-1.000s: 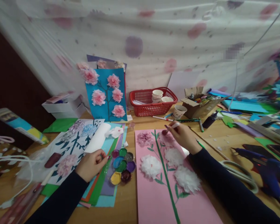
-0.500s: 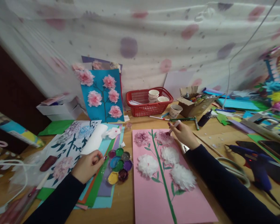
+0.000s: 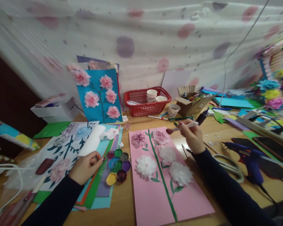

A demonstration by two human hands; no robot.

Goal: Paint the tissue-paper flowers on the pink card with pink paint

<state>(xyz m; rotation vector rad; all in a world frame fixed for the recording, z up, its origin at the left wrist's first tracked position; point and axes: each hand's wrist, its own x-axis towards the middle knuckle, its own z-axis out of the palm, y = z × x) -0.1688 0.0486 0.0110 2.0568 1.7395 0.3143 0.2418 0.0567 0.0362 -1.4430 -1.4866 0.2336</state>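
My right hand [image 3: 192,135] is closed round the pale handle of a brush [image 3: 190,125]. The brush's dark reddish tip is just off the upper right edge of a pink sheet [image 3: 153,201]. On that sheet, a painted green stem [image 3: 163,180] runs between tissue flowers. The two top flowers are tinted mauve, among them the upper right flower [image 3: 160,137]; the lower ones are white, such as the left white flower [image 3: 146,167]. My left hand [image 3: 86,168] rests with curled fingers on stacked coloured papers [image 3: 101,188]. Beside it are several small paint pots [image 3: 118,165].
Behind stand a blue flower picture [image 3: 94,110], a red basket [image 3: 145,110] with paper cups, and a patterned cup [image 3: 174,110]. To the right lie a glue gun [image 3: 247,158], coiled cord [image 3: 228,168] and scissors [image 3: 186,150]. A paper roll [image 3: 92,140] lies left.
My right hand has lifted the brush off the upper right flower and drawn it rightward, past the sheet's edge. My left hand stays on the papers. The whole view has shifted slightly.
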